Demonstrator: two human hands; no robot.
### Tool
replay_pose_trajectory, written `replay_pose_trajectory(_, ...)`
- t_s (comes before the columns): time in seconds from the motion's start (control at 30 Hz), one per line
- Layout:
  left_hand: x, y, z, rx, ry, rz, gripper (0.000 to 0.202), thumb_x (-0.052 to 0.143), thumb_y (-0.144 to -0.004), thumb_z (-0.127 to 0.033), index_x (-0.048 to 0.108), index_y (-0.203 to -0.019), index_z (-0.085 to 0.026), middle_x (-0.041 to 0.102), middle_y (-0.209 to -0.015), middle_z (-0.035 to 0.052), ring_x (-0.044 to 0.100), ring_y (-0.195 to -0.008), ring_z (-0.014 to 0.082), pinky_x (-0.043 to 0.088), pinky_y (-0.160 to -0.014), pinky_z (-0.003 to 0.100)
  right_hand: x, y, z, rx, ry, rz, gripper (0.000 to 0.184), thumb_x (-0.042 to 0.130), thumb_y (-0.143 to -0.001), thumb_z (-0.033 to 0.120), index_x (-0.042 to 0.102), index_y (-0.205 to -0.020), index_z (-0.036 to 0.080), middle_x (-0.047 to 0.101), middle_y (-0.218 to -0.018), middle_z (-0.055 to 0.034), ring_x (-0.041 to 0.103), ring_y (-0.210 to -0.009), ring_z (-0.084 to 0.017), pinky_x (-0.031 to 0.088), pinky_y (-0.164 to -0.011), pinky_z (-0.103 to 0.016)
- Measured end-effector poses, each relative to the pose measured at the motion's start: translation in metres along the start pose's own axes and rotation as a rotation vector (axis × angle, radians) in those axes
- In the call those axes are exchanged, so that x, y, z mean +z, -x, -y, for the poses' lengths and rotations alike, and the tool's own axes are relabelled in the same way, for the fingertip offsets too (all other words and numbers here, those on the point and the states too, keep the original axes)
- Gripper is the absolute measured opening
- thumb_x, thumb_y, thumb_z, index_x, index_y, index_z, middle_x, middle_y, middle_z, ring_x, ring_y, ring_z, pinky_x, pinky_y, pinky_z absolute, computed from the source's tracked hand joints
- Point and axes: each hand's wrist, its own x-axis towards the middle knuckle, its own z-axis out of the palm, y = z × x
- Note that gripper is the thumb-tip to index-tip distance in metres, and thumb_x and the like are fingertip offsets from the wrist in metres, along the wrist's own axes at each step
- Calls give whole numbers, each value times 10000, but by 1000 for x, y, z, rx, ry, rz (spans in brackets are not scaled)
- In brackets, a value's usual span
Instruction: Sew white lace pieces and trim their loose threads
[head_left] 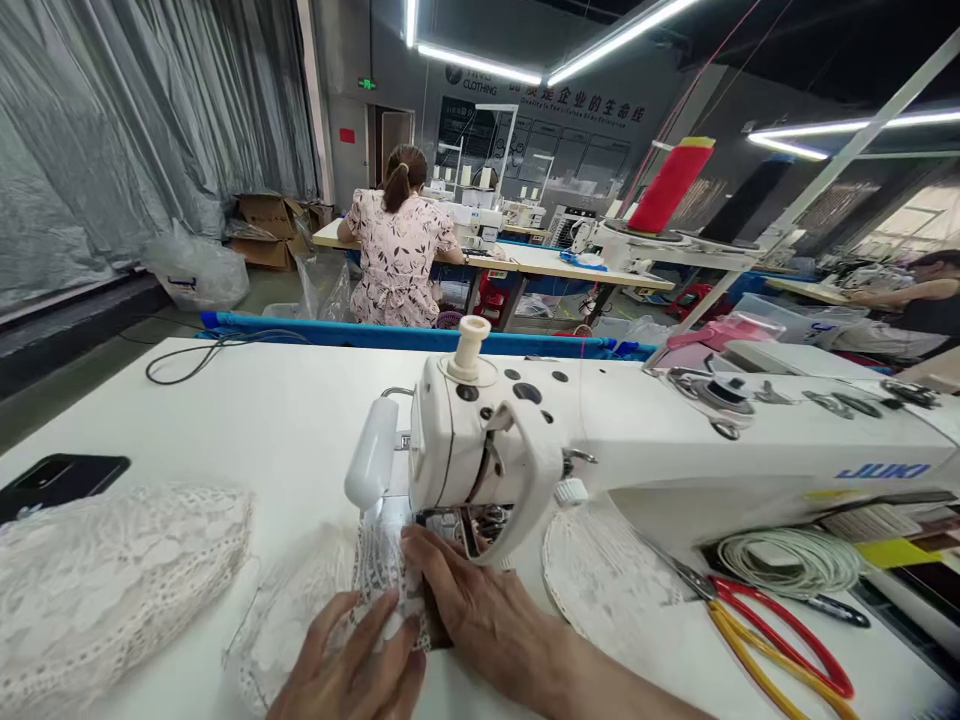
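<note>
White lace fabric (380, 560) lies beneath the head of a white sewing machine (517, 440). My left hand (352, 660) rests on this lace at the front, fingers stretched out and a little apart. Close to the needle area, my right hand (487, 620) is bent over the lace's right side, its fingers closed on the edge. The machine's head partly hides those fingertips, and the needle itself cannot be made out. A further lace piece (600, 570) lies right of the needle area, under the machine arm.
A larger lace bundle (120, 590) and a black phone (64, 480) lie at left. Scissors (772, 640) with red and yellow handles lie at right, beside a coiled pale cord (791, 560). Thread cones (667, 190) stand behind. A co-worker (401, 240) sits ahead, back turned.
</note>
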Motion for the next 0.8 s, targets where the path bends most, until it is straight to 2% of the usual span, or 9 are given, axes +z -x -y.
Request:
replay_pose_trajectory(0.1, -3, -5, 3, 6, 28, 12, 229, 435, -924, -230, 658, -874, -220, 695, -912, 6, 560, -1013, 216, 257, -1014, 439, -3, -4, -2, -28, -28, 65, 510, 425, -834, 33, 315, -1332, 59, 581, -1201, -207, 601, -1050, -235, 515, -685, -276)
replay_pose_trajectory(0.17, -4, -8, 7, -4, 42, 6, 255, 405, -924, -202, 657, -887, -221, 700, -884, 9, 563, -990, 216, 258, -1000, 431, -7, -4, -5, -30, -72, 65, 502, 432, -831, 25, 330, -1321, 64, 574, -1212, -202, 605, -1039, -224, 516, -721, -280)
replay_pose_trajectory(0.27, -2, -8, 12, -13, 45, 41, 255, 401, -912, -184, 649, -958, -222, 704, -935, 18, 558, -1008, 233, 285, -956, 429, -12, 2, -10, -8, -149, -9, 441, 430, -832, 36, 400, -1265, 115, 580, -1213, -157, 627, -968, -207, 502, -774, -302)
replay_pose_trajectory(0.4, 2, -6, 16, -12, 9, 75, 236, 431, -900, -182, 642, -1000, -210, 691, -1009, 38, 546, -1037, 258, 307, -922, 446, -12, 17, -14, -35, -234, -75, 313, 370, -902, 126, 466, -1196, 171, 609, -1170, -113, 643, -849, -172, 487, -663, -272)
replay_pose_trajectory(0.5, 4, -7, 16, -25, -17, 76, 247, 420, -899, -150, 645, -984, -206, 685, -1017, 39, 539, -1042, 252, 312, -920, 441, -6, 26, -13, -97, -240, -119, 287, 360, -941, 234, 493, -1190, 180, 603, -1167, -106, 630, -817, -165, 474, -625, -270)
replay_pose_trajectory(0.6, 6, -11, 15, -21, -28, 90, 268, 390, -915, -152, 647, -944, -219, 684, -1004, 26, 531, -1028, 233, 300, -928, 420, 1, 28, -12, -114, -223, -169, 279, 354, -945, 201, 527, -1160, 159, 640, -1065, -96, 616, -763, -157, 460, -601, -262)
replay_pose_trajectory(0.77, 10, -16, 10, -112, 28, -51, 361, 297, -943, -171, 645, -871, -230, 687, -929, 35, 523, -976, 213, 270, -947, 422, 9, 27, -11, -131, -199, -251, 269, 337, -956, 156, 568, -1090, 126, 661, -910, -76, 593, -686, -143, 423, -548, -258)
replay_pose_trajectory(0.8, 10, -17, 10, -121, 43, -43, 353, 303, -941, -174, 645, -881, -235, 689, -930, 33, 524, -974, 207, 263, -953, 421, 10, 27, -11, -130, -196, -254, 262, 343, -953, 153, 575, -1071, 125, 660, -903, -73, 588, -673, -141, 419, -541, -258)
